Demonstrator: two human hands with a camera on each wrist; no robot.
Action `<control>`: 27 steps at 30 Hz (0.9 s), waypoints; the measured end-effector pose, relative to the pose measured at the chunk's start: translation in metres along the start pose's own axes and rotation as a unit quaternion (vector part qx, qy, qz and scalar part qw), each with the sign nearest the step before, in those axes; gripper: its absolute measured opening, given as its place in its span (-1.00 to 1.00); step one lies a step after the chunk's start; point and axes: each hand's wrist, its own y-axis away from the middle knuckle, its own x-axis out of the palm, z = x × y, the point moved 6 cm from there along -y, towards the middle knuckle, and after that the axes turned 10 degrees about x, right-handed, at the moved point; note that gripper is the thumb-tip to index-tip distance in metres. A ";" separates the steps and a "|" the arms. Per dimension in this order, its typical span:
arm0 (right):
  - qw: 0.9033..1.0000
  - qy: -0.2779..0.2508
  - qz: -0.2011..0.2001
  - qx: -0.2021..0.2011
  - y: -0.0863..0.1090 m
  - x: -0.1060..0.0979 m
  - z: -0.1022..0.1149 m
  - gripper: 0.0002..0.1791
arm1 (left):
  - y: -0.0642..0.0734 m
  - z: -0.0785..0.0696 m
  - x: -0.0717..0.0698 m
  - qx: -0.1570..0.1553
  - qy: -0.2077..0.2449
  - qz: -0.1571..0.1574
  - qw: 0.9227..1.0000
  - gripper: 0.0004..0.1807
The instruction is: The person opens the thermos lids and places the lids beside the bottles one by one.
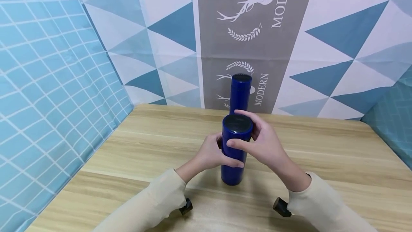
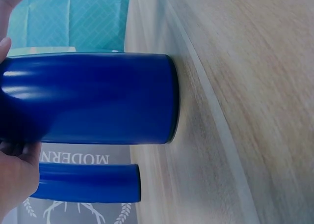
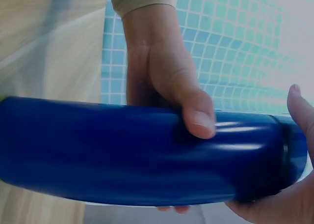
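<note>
A glossy blue cylindrical canister [image 1: 232, 175] with a dark round top stands upright between both hands, its base right at the wood tabletop. Around its middle my left hand [image 1: 210, 154] grips, thumb across the near side. Higher up, my right hand [image 1: 266, 146] holds the top section, thumb in front and fingers behind. In the right wrist view a seam circles the canister [image 3: 122, 155] near its top, beside the right hand [image 3: 274, 204]. Behind it is a second, narrower-looking blue cylinder [image 1: 240, 92], also upright with a dark top, which neither hand holds.
The wood-grain table [image 1: 154, 131] reaches back to a wall cloth [image 1: 173, 38] with triangles and a deer print. Blue tiled sheeting [image 1: 48, 81] borders the left side. Small black cylindrical pieces [image 1: 186, 207] stick out by both cuffs.
</note>
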 end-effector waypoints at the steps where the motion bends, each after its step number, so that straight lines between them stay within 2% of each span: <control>1: 1.000 -0.001 -0.005 0.003 -0.001 0.001 -0.001 -0.21 | 0.000 0.000 0.000 -0.002 -0.001 -0.001 1.000 -0.34; 7: 1.000 -0.012 -0.010 0.004 -0.004 0.003 -0.007 -0.29 | 0.002 0.004 0.001 -0.008 0.003 0.002 1.000 -0.35; 12: 1.000 0.000 0.005 -0.010 -0.007 0.002 -0.005 -0.31 | 0.001 0.004 0.000 0.002 0.001 0.003 1.000 -0.35; 20: 1.000 0.020 0.024 0.001 -0.011 -0.002 -0.004 -0.30 | -0.001 0.005 -0.001 0.004 0.003 0.008 1.000 -0.35; 27: 0.999 0.027 0.038 -0.005 -0.013 -0.003 -0.007 -0.30 | 0.000 0.005 -0.001 0.008 0.008 0.008 1.000 -0.34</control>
